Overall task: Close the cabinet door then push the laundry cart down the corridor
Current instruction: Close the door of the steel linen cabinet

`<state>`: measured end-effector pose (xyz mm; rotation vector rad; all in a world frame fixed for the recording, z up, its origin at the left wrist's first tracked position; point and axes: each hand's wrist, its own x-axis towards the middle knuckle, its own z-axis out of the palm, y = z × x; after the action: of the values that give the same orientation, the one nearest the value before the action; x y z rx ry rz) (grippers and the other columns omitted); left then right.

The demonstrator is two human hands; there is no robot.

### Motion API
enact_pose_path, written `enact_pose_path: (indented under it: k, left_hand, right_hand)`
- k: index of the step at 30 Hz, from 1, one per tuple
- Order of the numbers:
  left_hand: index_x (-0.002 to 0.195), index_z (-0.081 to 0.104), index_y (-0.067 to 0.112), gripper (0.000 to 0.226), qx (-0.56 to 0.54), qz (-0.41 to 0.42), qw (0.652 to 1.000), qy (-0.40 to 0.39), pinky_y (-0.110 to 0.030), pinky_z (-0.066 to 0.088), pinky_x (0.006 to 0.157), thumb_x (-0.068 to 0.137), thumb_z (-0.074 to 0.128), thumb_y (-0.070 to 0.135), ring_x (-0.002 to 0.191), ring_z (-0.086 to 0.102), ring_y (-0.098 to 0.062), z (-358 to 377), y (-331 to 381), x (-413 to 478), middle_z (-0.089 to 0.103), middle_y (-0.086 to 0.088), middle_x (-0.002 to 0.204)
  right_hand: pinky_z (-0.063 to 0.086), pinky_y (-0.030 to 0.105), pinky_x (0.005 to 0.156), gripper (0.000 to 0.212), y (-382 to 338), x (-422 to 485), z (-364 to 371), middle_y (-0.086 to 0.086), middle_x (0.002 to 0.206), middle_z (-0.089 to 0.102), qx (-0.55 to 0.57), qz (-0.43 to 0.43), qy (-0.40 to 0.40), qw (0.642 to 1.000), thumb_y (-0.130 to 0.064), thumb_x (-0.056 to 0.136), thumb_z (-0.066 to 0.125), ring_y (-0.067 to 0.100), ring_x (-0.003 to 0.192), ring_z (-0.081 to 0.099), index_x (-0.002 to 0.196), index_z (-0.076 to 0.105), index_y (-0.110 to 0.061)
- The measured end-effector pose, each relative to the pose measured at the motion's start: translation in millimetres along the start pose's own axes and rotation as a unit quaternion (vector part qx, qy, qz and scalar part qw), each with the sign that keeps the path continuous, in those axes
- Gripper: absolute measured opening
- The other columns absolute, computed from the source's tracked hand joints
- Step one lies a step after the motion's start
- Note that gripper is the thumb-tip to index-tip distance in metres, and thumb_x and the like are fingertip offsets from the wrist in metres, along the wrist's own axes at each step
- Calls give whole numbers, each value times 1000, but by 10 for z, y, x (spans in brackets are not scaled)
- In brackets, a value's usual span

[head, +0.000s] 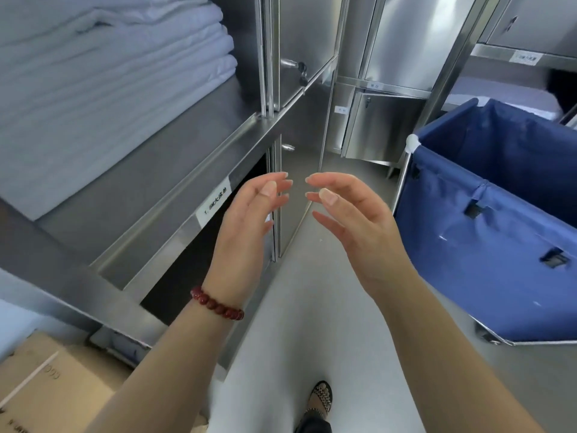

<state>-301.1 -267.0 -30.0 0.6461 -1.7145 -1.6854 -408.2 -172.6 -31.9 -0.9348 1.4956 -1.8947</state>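
Cabinet door (304, 35): brushed stainless steel, upright, swung open and seen nearly edge-on; a metal handle (288, 62) with a lock cylinder (302, 67) sits on its near face, a second lock just below. Laundry cart (490, 220): deep blue fabric bag slung on a silver metal frame, white corner cap (412, 141) at the rim, standing on the grey floor to the right, well apart from the door

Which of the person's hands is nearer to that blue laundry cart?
Right. The right hand hangs just left of the blue laundry cart, not touching it; the left hand is farther off, beside the steel shelves.
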Motion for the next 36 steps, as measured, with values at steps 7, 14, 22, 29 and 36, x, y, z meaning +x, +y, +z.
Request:
enact_pose_path:
  k: [7,14,22,29,36]
  left_hand:
    - [109,60,34,47,5,-1,1000,-25,-43,41,101,73,43,59,111,58,-5,711,-86,766,64,13,116]
    - [109,59,30,37,18,-24,999,-30,-42,42,100,81,39,44,109,59,-5,1068,-245,1345,65,10,114]
    - [107,58,30,36,10,-47,998,-32,-44,41,102,80,39,44,110,59,-7,1338,-470,2327,64,8,116]
    - [107,59,34,42,2,-29,998,-57,-42,41,100,75,43,56,111,58,-7,1597,-521,3539,64,10,116]
    - [102,62,39,43,-6,-25,996,-87,-41,40,99,71,42,60,111,58,-6,1784,-619,4514,65,12,115]
  right_hand:
    - [51,29,91,20,30,684,-740,-15,96,71,-16,-7,17,1000,-26,81,61,7,98,66,100,66,-21]
    - [52,26,88,20,213,1213,-1188,-14,94,71,15,12,29,999,-23,81,61,7,96,66,100,66,-19]
    - [50,34,93,21,472,2071,-1600,-12,93,71,5,38,50,998,-28,78,65,9,97,65,99,68,-22]
    - [49,32,95,32,563,3167,-1979,-12,95,71,-14,25,65,997,-41,72,65,8,99,65,100,69,-25]
    - [49,35,94,25,671,4020,-2282,-12,89,71,-1,26,102,994,-35,74,68,7,92,63,97,69,-25]
